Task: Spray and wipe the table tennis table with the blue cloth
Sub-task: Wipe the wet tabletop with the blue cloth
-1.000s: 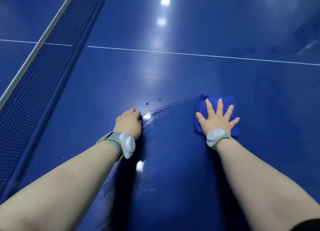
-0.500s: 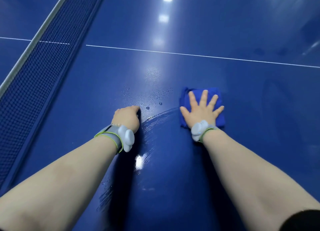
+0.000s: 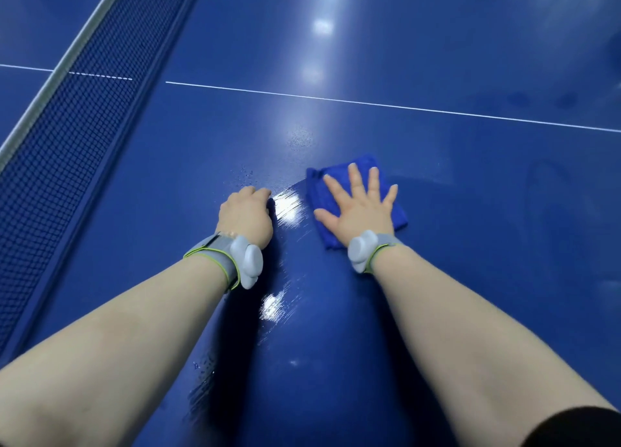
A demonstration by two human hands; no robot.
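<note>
2 bare forearms reach forward over the glossy blue bench. The right grip is a hand laid flat, palm down, on the blue cloth, with its fingers straight and spread, so it is open and presses the cloth rather than clutching it. The cloth lies folded into a rough square on the bench, and its edges show round the hand on the left, the far side and the right.

The left grip rests on the bench just left of the cloth but does not touch it. Its fingers are curled under into a closed fist, and nothing shows in it.

Between the 2 hands a wet streak catches the ceiling light, and a 2nd bright wet patch lies nearer the body, between the forearms. Small droplets dot the bench just beyond the left grip.

Each wrist carries a grey band edged in green with a pale rounded pod, the left band and the right band. A black sleeve shows at the lower right corner.

The net runs along the left side with a white strip on top, and a thin white line crosses the bench beyond the cloth.
</note>
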